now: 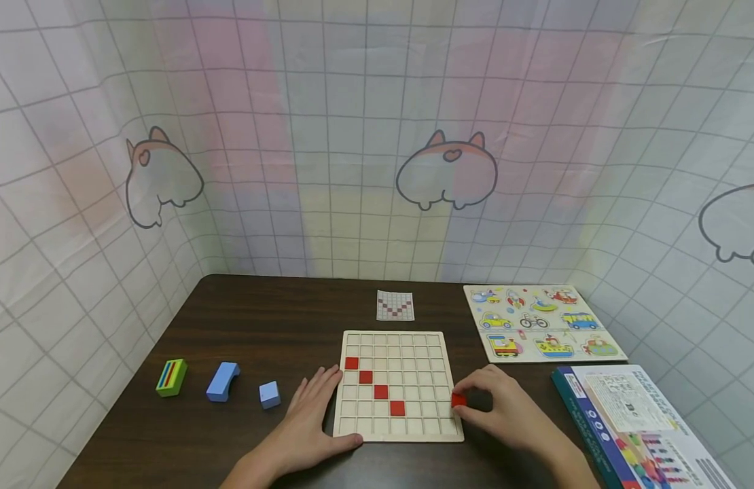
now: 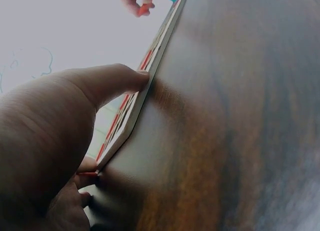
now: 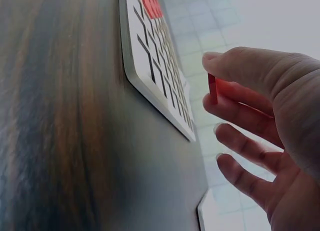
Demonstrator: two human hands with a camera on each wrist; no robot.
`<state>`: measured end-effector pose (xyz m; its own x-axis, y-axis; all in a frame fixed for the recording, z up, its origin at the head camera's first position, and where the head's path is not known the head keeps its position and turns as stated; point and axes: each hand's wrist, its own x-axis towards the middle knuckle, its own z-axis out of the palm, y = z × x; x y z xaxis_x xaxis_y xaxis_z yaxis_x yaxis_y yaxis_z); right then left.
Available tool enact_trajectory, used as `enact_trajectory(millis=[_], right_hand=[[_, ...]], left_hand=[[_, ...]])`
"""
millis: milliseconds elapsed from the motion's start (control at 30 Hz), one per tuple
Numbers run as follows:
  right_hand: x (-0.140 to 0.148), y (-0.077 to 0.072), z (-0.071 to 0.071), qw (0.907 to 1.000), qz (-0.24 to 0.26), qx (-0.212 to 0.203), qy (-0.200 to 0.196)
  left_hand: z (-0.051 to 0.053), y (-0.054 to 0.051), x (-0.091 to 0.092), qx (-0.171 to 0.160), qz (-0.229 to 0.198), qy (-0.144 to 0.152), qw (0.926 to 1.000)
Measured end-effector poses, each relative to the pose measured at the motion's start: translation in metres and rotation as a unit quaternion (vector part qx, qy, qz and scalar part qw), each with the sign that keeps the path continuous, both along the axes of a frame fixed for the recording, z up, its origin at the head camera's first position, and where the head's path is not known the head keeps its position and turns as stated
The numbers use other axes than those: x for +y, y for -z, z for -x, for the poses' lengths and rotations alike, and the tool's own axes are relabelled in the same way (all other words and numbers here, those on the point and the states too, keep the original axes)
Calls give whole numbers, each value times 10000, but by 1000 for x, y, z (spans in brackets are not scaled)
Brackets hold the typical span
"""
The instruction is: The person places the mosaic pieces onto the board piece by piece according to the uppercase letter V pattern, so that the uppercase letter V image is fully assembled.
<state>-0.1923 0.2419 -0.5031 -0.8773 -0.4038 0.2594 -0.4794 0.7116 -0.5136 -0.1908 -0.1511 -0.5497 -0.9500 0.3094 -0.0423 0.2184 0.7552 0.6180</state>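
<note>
A pale wooden grid board lies flat on the dark table, with several red squares in its cells forming a diagonal down to the right. My left hand rests at the board's left edge, fingers spread; in the left wrist view its thumb touches the near edge. At the right edge, my right hand pinches a red square tile between thumb and fingers. The right wrist view shows this tile edge-on, raised beside the board. Behind the board lies a small pattern card.
On the left stand a green striped block, a blue arched block and a blue cube. A picture puzzle board lies at the back right, with a stack of boxes or books nearer the front right.
</note>
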Motion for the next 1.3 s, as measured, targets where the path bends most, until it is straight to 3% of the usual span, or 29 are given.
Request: enact_trajectory(millis=[600, 967, 1300], right_hand=[[-33, 6, 25, 9978, -10, -633, -178], [-56, 14, 37, 9963, 193, -573, -605], [-67, 15, 43, 9962, 139, -583, -631]], left_hand=[[0, -1, -1, 22, -57, -16, 10000], [-2, -3, 1, 50, -50, 30, 10000], [-3, -5, 1, -21, -45, 33, 10000]])
